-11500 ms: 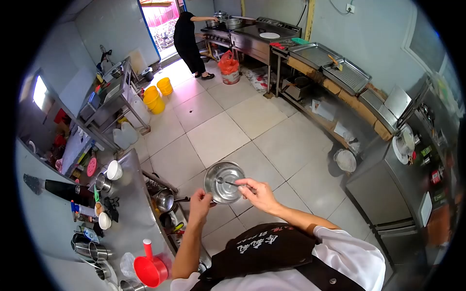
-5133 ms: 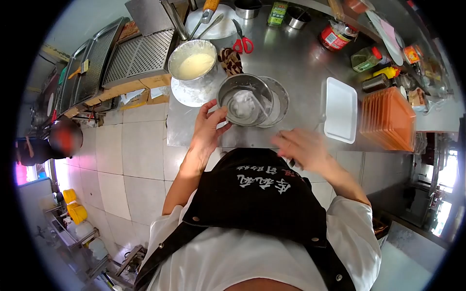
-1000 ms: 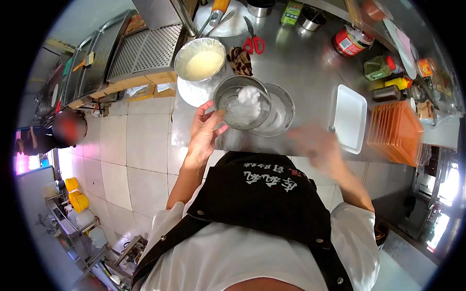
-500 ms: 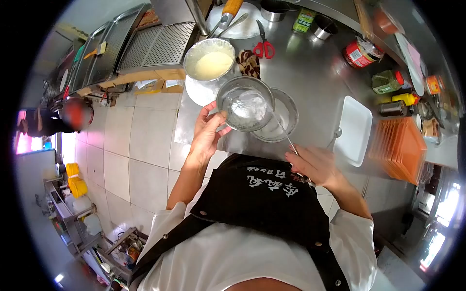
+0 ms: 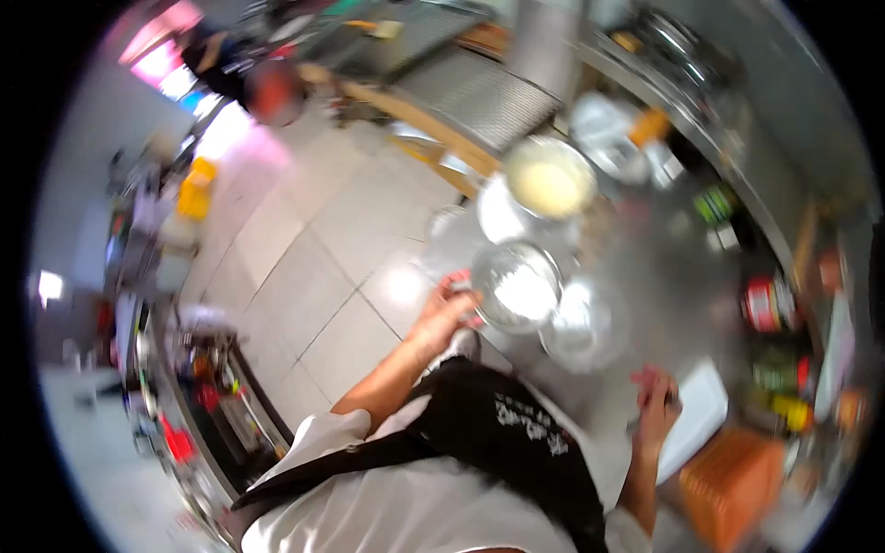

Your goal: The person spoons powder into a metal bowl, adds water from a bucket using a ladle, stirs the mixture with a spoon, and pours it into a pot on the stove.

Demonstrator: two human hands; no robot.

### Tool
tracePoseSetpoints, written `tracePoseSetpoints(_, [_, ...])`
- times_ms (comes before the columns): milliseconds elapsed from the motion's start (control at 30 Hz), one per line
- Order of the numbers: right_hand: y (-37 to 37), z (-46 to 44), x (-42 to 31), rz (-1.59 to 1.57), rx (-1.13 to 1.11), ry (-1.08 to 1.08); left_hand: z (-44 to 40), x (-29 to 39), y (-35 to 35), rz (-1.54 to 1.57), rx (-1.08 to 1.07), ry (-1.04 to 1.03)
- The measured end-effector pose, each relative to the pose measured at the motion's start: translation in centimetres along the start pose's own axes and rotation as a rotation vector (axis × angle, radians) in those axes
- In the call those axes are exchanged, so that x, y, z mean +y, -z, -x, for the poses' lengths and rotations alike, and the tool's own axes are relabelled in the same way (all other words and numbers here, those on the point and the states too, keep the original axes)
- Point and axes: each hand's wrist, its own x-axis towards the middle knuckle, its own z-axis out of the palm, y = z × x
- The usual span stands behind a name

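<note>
My left hand point(image 5: 447, 313) grips the rim of a round metal bowl point(image 5: 475, 290) with white contents. A second round bowl point(image 5: 616, 332) stands on the counter just right of it, partly overlapped by the held one. My right hand point(image 5: 656, 401) is beside the white rectangular tray point(image 5: 699, 415), apart from both bowls. Its fingers are curled but blurred, so whether they hold a utensil does not show. Above the held bowl stands a larger bowl point(image 5: 551, 180) of pale yellow batter, next to a white round piece point(image 5: 498, 210).
A stack of orange trays point(image 5: 733, 484) stands near the right forearm. Jars, including a red-labelled one point(image 5: 770, 304), line the counter's right side. A perforated metal rack point(image 5: 479, 97) is at the top. Another person point(image 5: 217, 64) is at the upper left.
The view has turned and blurred. My right hand has moved away from the held bowl towards the white tray, and the thin metal utensil no longer shows in the bowl. My left hand keeps hold.
</note>
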Motion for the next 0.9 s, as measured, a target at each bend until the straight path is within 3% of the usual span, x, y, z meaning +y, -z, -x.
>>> tracePoseSetpoints(167, [-1.5,-4.6,4.2,-0.134,-0.118,-0.277,2.5,-1.3,2.2,0.151,0.169,0.007])
tracePoseSetpoints(267, [-1.2,-5.9,5.7,-0.212,-0.108,-0.259,3.8,-2.2,4.2,0.259,0.183,-0.011])
tracePoseSetpoints(467, [0.9,-3.3,9.5,0.15,0.015,-0.146,7.2,-1.4,9.8,0.379,0.174,-0.086])
tracePoseSetpoints(567, [0.9,-2.7,11.1,0.103,0.144,-0.029,9.1,-1.3,13.8,0.425,0.173,-0.111])
tracePoseSetpoints(667, [-1.8,1.0,6.4,0.368,0.282,-0.021,11.3,-1.8,19.7,0.463,0.213,-0.137])
tracePoseSetpoints(767, [-4.0,4.4,4.4,0.624,0.474,0.159,14.5,-2.3,25.7,0.511,0.31,-0.168])
tracePoseSetpoints(900, [-6.0,9.0,2.8,1.067,0.809,0.607,18.3,-3.1,33.9,0.52,0.462,-0.217])
